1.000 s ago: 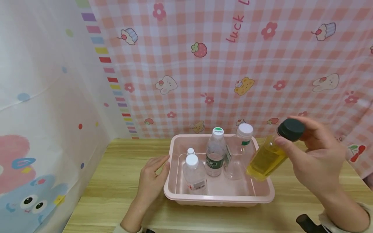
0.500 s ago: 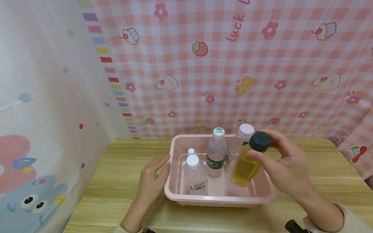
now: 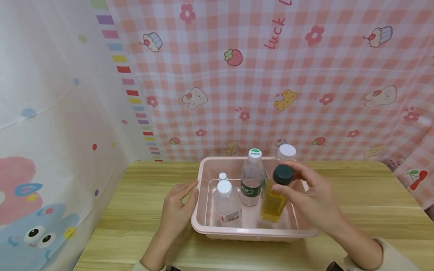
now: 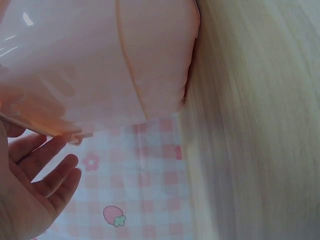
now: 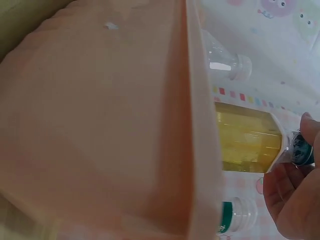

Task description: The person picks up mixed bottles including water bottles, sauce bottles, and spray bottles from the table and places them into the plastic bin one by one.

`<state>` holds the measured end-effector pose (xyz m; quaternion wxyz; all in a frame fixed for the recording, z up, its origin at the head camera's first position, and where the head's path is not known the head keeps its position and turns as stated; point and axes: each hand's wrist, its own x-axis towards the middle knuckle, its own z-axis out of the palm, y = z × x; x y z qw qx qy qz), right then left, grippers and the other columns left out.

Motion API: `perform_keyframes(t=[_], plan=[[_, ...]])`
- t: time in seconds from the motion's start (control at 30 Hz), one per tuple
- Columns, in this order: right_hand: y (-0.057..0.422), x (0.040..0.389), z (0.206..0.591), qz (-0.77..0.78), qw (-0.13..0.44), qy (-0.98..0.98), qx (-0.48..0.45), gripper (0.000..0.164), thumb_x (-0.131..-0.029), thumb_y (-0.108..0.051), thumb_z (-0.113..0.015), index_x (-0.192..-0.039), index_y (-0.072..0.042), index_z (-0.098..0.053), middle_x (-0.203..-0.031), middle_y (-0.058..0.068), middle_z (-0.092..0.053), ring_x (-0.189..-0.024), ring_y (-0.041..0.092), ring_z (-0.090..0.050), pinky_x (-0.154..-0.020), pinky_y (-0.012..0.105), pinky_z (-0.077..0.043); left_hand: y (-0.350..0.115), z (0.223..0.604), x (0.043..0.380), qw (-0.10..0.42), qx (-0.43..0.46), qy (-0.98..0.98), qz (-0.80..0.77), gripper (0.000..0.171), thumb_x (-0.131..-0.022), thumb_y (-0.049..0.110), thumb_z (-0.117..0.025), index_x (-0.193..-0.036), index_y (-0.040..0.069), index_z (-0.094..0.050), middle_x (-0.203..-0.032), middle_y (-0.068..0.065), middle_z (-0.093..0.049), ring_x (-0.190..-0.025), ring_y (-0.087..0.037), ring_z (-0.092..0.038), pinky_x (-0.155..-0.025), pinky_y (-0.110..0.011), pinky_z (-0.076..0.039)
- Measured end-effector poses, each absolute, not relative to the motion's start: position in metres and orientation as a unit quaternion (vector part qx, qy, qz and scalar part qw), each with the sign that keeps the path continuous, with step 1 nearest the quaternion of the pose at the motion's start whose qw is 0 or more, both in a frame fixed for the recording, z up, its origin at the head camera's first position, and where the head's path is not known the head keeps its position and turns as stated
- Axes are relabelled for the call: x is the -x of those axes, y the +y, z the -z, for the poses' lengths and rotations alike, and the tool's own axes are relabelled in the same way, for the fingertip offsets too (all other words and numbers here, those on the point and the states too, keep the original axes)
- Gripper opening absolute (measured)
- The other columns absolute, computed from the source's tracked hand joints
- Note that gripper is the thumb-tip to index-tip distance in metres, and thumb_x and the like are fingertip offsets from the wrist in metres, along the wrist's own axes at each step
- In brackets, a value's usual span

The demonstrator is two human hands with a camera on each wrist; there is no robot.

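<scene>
Inside the pink plastic basin (image 3: pixel 257 232), my right hand (image 3: pixel 317 201) holds a bottle of yellow liquid (image 3: pixel 273 203) with a dark green cap, thumb and fingers around its neck. The bottle leans slightly, its lower end below the rim level. In the right wrist view the basin wall hides the bottom of the yellow bottle (image 5: pixel 247 137). My left hand (image 3: pixel 179 207) rests against the basin's left rim with relaxed fingers; the left wrist view shows its fingertips (image 4: pixel 60 142) right at the rim edge. A clear bottle with a green label (image 3: pixel 251 184) stands just left of the yellow one.
A white-capped clear bottle (image 3: pixel 228 205) stands at the basin's left, with a small white cap (image 3: pixel 222 176) behind it. Another white-capped bottle (image 3: pixel 286 151) is partly hidden behind my right hand. The basin sits on a wooden table (image 3: pixel 135 210) before a checked curtain (image 3: pixel 257 86).
My right hand has carried the yellow bottle leftward and down, from over the basin's right rim to inside it, and the bottle is more upright. The left hand has stayed at the rim.
</scene>
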<state>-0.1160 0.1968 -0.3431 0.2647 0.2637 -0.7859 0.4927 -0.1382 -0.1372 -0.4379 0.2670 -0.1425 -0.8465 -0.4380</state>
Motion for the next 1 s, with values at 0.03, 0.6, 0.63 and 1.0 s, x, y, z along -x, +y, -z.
perform_keyframes(t=[0.03,0.6,0.63,1.0], plan=[[0.196,0.116,0.344,-0.495,0.259,-0.788,-0.26,0.063,-0.068,0.016,-0.088,-0.126,-0.003,-0.071,-0.097,-0.006,-0.072,-0.086,0.006,-0.064,-0.081,0.015,-0.047,-0.137,0.438,0.138,0.266,0.143,-0.846,0.439,0.027,-0.093,0.005,-0.076,-0.12,0.002,-0.078,-0.117,-0.007,-0.078,-0.11,-0.024,-0.07,-0.098,-0.046,-0.057],[0.188,0.12,0.364,-0.463,0.163,-0.838,-0.236,0.05,-0.082,-0.001,-0.088,-0.128,-0.006,-0.069,-0.102,-0.003,-0.075,-0.092,0.009,-0.068,-0.069,0.025,-0.054,-0.138,0.439,0.14,0.267,0.149,-0.845,0.438,0.026,-0.094,0.006,-0.075,-0.119,0.002,-0.078,-0.117,-0.005,-0.078,-0.11,-0.023,-0.07,-0.098,-0.044,-0.056],[0.188,0.12,0.364,-0.462,0.156,-0.842,-0.232,0.049,-0.082,-0.003,-0.088,-0.128,-0.006,-0.069,-0.102,-0.003,-0.075,-0.092,0.01,-0.068,-0.069,0.026,-0.054,-0.138,0.438,0.14,0.266,0.148,-0.846,0.438,0.026,-0.094,0.006,-0.075,-0.119,0.002,-0.078,-0.117,-0.005,-0.078,-0.11,-0.022,-0.07,-0.098,-0.044,-0.057],[0.186,0.122,0.367,-0.47,0.095,-0.851,-0.213,0.045,-0.085,-0.009,-0.087,-0.126,-0.006,-0.068,-0.11,0.002,-0.074,-0.099,0.024,-0.074,-0.079,0.036,-0.064,-0.139,0.437,0.141,0.268,0.147,-0.847,0.436,0.026,-0.093,0.006,-0.075,-0.118,0.001,-0.078,-0.116,-0.006,-0.078,-0.108,-0.022,-0.07,-0.097,-0.044,-0.057]])
